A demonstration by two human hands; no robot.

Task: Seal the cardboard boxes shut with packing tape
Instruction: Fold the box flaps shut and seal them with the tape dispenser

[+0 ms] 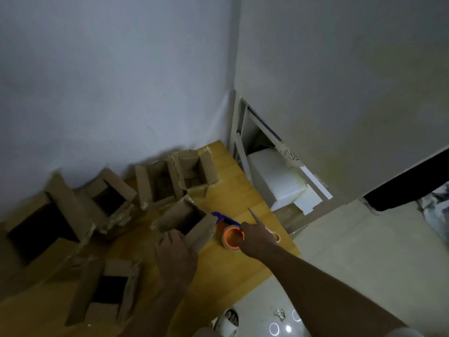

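Note:
Several open cardboard boxes stand on a yellow wooden table, flaps up, old tape hanging from their edges. My left hand grips the near flap of a small open box in the middle. My right hand rests on a roll of packing tape with an orange core, lying flat near the table's right edge; its fingers hook over the rim. Scissors with pale pink handles lie just beyond that hand, blades pointing away. A blue tool lies behind the roll.
A large open box sits at the left, another near me, two more against the wall. White foam blocks fill a gap right of the table. Pale floor tiles and my slipper are below.

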